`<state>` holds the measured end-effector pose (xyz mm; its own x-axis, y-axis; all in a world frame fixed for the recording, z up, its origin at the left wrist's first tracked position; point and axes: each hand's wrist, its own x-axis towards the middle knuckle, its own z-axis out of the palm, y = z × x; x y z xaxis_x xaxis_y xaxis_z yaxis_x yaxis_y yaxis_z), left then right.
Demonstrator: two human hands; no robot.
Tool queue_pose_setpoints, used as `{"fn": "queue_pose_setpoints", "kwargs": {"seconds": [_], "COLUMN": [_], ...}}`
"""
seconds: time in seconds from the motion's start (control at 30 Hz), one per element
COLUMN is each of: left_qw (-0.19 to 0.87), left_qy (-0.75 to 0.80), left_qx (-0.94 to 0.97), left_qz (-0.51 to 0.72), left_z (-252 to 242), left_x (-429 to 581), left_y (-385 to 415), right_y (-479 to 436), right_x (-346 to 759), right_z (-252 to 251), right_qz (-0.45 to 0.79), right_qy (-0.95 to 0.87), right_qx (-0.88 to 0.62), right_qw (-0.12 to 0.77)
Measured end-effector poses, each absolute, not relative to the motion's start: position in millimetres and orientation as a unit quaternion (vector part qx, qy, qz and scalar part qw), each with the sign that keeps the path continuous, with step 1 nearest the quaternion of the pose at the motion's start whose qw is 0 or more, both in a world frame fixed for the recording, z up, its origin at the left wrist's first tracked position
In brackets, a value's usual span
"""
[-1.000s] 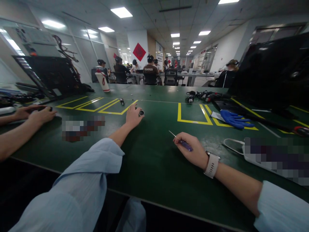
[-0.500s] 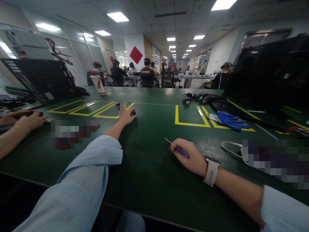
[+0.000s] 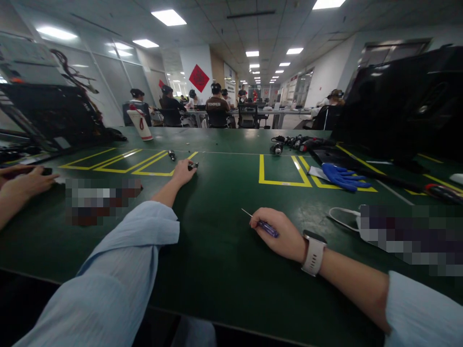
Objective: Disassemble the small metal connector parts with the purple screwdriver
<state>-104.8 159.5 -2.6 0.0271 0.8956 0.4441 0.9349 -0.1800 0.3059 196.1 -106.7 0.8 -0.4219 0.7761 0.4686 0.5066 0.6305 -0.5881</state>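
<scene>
My left hand (image 3: pixel 183 172) reaches far over the green table, its fingers closed around a small black cylindrical part (image 3: pixel 193 166) with a shiny edge; what kind it is does not show. A similar small dark part (image 3: pixel 171 155) lies just beyond, apart from the hand. Nearer to me, my right hand (image 3: pixel 277 231) is wrapped round a screwdriver (image 3: pixel 268 228) with a purple handle. Its thin metal shaft points up and to the left, clear of any part.
Yellow tape (image 3: pixel 285 183) marks boxes on the green table (image 3: pixel 217 231). At right lie a blue glove (image 3: pixel 343 177) and black cabled parts (image 3: pixel 289 143). A paper cup (image 3: pixel 140 124) stands at the back left. Another person's hands (image 3: pixel 31 183) hold something dark at left.
My left hand's fingers have closed on the black cylindrical part and turned it. My right hand keeps the screwdriver in much the same pose. The whole view has shifted slightly.
</scene>
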Motion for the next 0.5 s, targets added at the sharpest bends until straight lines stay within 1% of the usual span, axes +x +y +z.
{"fn": "queue_pose_setpoints", "kwargs": {"seconds": [0.17,0.3,0.37,0.4,0.43,0.5], "left_qw": [0.083,0.122,0.099,0.065,0.02,-0.027], "left_qy": [-0.645,-0.555,-0.49,-0.452,-0.41,-0.353], "left_qx": [-0.68,-0.745,-0.799,-0.831,-0.867,-0.907], "left_qz": [-0.338,-0.35,-0.336,-0.317,-0.282,-0.227], "left_z": [0.8,1.6,1.4,1.0,0.5,-1.4], "left_x": [-90.4,-63.4,-45.4,-36.0,-26.8,-10.2], "left_y": [136.0,100.0,75.8,62.4,48.4,20.1], "right_y": [-106.9,-106.8,-106.1,-105.4,-104.5,-102.0], "right_x": [195.1,195.0,193.0,190.8,187.4,177.1], "right_z": [1.9,2.4,3.2,3.8,4.3,5.6], "right_qz": [0.177,0.173,0.169,0.169,0.169,0.178], "right_qy": [-0.827,-0.823,-0.815,-0.807,-0.798,-0.77], "right_qx": [-0.392,-0.399,-0.409,-0.414,-0.418,-0.416], "right_qw": [0.362,0.366,0.374,0.385,0.4,0.449]}}
